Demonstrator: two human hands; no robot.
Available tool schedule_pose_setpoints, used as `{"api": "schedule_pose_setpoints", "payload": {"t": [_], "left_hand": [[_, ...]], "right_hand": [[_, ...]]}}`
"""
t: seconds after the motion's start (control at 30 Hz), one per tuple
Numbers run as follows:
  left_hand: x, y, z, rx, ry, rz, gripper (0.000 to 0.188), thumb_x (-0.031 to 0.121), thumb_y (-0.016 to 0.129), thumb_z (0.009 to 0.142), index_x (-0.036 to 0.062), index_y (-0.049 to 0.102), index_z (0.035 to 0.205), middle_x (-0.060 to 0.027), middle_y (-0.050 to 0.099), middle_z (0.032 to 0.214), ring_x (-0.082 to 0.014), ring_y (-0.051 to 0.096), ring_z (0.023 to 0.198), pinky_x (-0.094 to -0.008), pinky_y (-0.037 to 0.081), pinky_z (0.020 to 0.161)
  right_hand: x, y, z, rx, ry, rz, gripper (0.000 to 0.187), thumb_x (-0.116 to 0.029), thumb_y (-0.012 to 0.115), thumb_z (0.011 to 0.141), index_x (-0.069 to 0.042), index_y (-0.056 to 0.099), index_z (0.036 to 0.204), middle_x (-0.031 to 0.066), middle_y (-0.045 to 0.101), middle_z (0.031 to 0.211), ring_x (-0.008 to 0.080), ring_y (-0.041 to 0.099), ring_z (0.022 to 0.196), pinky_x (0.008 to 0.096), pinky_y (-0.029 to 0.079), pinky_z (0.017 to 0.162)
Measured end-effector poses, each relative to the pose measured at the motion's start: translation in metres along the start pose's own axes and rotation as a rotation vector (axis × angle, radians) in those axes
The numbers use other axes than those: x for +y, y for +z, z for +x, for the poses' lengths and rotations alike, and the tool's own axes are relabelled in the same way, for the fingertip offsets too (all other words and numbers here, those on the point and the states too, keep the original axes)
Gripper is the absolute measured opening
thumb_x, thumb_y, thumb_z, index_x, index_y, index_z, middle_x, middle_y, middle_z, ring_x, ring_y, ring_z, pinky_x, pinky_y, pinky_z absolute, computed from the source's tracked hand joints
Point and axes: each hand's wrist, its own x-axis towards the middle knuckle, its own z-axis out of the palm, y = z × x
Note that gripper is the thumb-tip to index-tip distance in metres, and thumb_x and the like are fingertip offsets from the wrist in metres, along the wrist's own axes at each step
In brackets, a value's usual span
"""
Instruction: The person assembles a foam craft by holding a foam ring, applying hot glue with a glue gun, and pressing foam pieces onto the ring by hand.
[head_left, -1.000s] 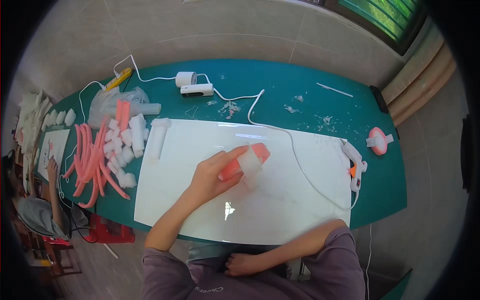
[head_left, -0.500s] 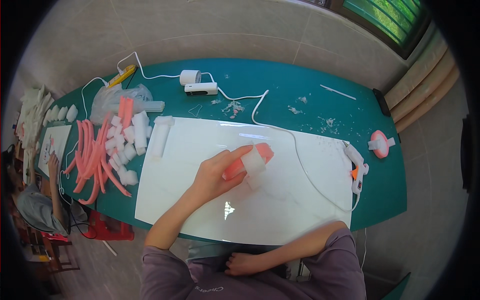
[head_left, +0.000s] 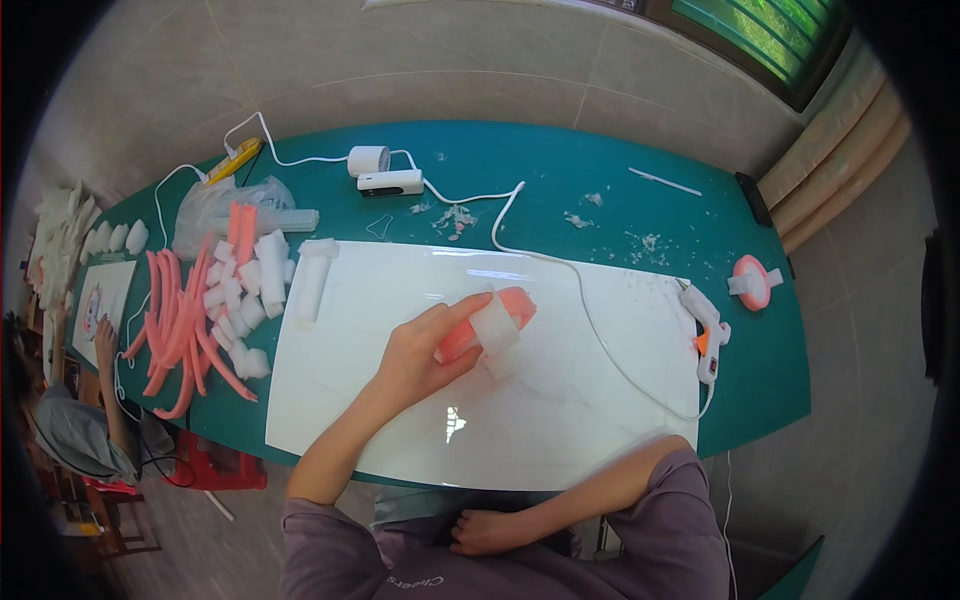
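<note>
The left hand point(head_left: 415, 350), pinched closed, grips a pink foam piece point(head_left: 455, 345) with a white strip point(head_left: 496, 328) across it, over the middle of the white board point(head_left: 570, 410). The right hand point(head_left: 483, 531) lies curled off the table's point(head_left: 760, 390) near edge; whether it holds anything, I cannot tell.

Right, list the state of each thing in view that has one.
Left hand: gripping the pink piece.
White strip: lying across that piece.
Right hand: lowered, grip unclear.
Glue gun: lying down, not held.
White board: flat on the table.
Second pink piece: banded in white, lying apart.
Pink strips: heaped loose.
White foam pieces: piled.
Plastic bag: crumpled.
Power strip: white plug inserted.
</note>
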Motion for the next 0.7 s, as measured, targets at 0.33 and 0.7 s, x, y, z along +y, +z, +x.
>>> {"api": "schedule_pose_setpoints", "payload": {"t": [0.33, 0.7], "left_hand": [[-0.0006, 0.001, 0.0008, 0.033, -0.018, -0.028, 0.058, 0.006, 0.066, 0.062, 0.0145, 0.047, 0.116, -0.0113, 0.056, 0.08, -0.0262, 0.056, 0.07, -0.0304, 0.046, 0.062], [0.0022, -0.0018, -0.0011, -0.044, -0.112, -0.003, 0.059, 0.002, 0.068, 0.059, 0.0091, 0.047, 0.114, -0.0154, 0.054, 0.107, -0.0292, 0.056, 0.093, -0.0312, 0.046, 0.077]], "right_hand": [[-0.0035, 0.0071, -0.0038, 0.101, -0.028, -0.057, 0.013, -0.017, 0.046, 0.074, -0.007, 0.05, 0.081, 0.0076, 0.053, 0.072, 0.02, 0.056, 0.067, 0.0301, 0.042, 0.061], [-0.0013, 0.0017, -0.0066, 0.082, -0.044, -0.047, 0.013, -0.017, 0.045, 0.075, -0.005, 0.05, 0.079, 0.0076, 0.053, 0.072, 0.0201, 0.055, 0.067, 0.0303, 0.042, 0.061]]}}
